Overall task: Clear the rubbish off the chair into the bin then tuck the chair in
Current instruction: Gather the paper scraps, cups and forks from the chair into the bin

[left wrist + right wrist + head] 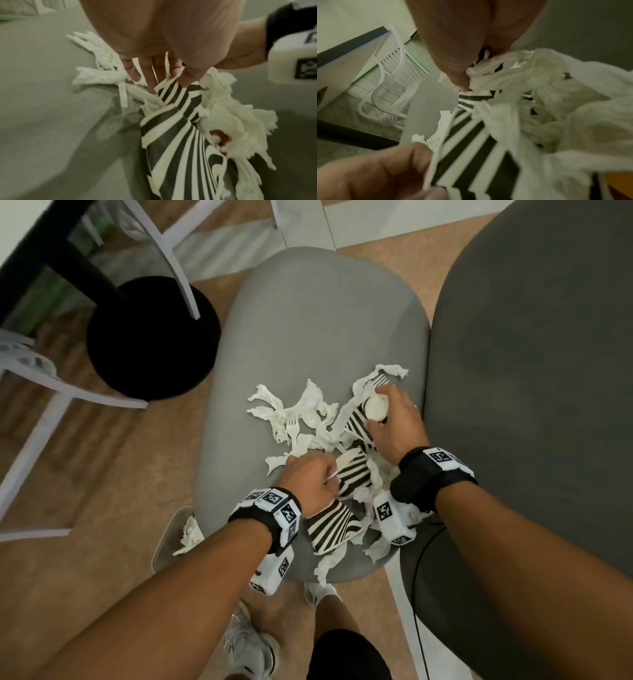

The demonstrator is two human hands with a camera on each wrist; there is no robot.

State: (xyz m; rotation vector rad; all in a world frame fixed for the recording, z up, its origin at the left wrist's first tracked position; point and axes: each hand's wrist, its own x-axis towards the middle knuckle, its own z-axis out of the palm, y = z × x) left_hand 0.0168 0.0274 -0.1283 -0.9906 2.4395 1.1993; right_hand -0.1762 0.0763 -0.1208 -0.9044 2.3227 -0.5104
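Observation:
The grey chair seat carries torn white tissues, plastic forks and black-and-white striped paper cups. My left hand grips white cutlery handles and pinches the rim of one striped cup; in the left wrist view the handles run between its fingers above the cup and a red-stained tissue. My right hand curls round another striped cup whose white base faces up. A flattened cup lies near the seat's front edge.
A dark grey padded surface rises along the seat's right side. A black round table base and white chair legs stand to the left. One tissue lies on the floor by my feet.

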